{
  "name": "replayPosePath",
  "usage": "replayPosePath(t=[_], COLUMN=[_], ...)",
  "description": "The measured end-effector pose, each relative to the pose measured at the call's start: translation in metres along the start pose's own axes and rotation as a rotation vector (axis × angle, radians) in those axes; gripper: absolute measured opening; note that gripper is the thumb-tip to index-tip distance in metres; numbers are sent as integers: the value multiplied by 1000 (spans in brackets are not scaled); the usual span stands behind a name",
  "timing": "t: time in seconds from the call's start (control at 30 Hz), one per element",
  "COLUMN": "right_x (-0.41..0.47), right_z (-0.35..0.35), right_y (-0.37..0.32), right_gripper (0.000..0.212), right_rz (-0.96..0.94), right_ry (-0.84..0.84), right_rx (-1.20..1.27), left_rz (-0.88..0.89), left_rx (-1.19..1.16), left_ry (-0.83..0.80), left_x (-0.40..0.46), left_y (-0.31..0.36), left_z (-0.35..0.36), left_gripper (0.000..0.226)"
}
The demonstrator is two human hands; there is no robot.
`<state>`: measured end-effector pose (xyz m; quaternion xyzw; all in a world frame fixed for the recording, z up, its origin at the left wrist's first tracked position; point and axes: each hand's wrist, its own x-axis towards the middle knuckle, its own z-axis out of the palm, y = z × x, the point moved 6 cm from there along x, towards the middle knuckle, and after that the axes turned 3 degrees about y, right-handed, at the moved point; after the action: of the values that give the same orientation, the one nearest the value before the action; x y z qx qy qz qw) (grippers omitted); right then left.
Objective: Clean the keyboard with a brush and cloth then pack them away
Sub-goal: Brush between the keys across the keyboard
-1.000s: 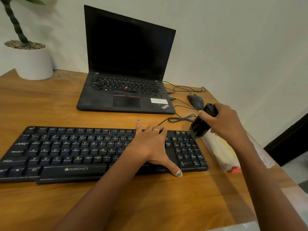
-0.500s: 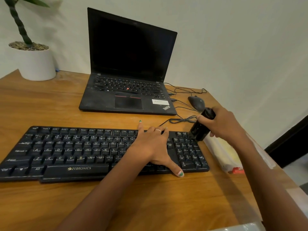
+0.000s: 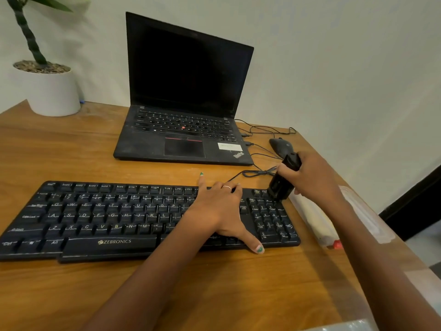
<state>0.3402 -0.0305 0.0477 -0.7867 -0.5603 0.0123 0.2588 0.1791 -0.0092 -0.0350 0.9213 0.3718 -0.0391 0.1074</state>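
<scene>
The right hand (image 3: 310,177) is wrapped around a black brush (image 3: 282,181), fingers curled over its handle, and holds it tilted so that the lower end comes down on the far right corner of the keyboard (image 3: 143,218), over the top of the number pad. Whether the bristles actually touch the keys is hard to say, since the brush head is dark against dark keys.

The left hand (image 3: 222,211) lies flat on the keyboard just left of the brush, fingers straight and spread, gripping nothing. Its forefinger reaches past the keyboard's far edge onto the table (image 3: 71,149), and its thumb stretches back over the near edge, so the hand presses the board down across its whole depth. There is a thin ring (image 3: 226,187) on one finger.

Just to the right of the right hand, under the forearm, lies a clear plastic pouch (image 3: 317,223) with something pale yellow inside and a small red bit at its near end. I cannot make out what it contains.

Beyond the right hand a dark mouse (image 3: 279,145) sits on the table, with thin black cables (image 3: 262,173) looping between it and the brush. Beyond the left hand stands an open laptop (image 3: 186,96), its screen dark. Far off to the left of both hands, by the wall, is a white pot (image 3: 51,91) with a green plant (image 3: 28,32).
</scene>
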Motion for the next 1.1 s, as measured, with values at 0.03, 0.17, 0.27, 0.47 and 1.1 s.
replayPosePath(t=[0.03, 0.17, 0.27, 0.47, 1.1], right_x=[0, 3, -4, 0, -18], right_z=[1, -10, -2, -9, -11], right_y=[1, 4, -2, 0, 2], right_gripper=[21, 23, 21, 22, 21], right_rz=[13, 56, -2, 40, 34], right_ry=[-45, -126, 2, -123, -6], right_rx=[-22, 3, 13, -21, 4], left_rz=[0, 2, -1, -7, -15], left_rx=[0, 0, -3, -25, -23], left_ry=[1, 0, 1, -23, -24], left_x=[0, -1, -1, -2, -1], left_y=[0, 1, 1, 1, 1], left_z=[0, -1, -1, -1, 1], left_gripper=[135, 134, 134, 135, 136])
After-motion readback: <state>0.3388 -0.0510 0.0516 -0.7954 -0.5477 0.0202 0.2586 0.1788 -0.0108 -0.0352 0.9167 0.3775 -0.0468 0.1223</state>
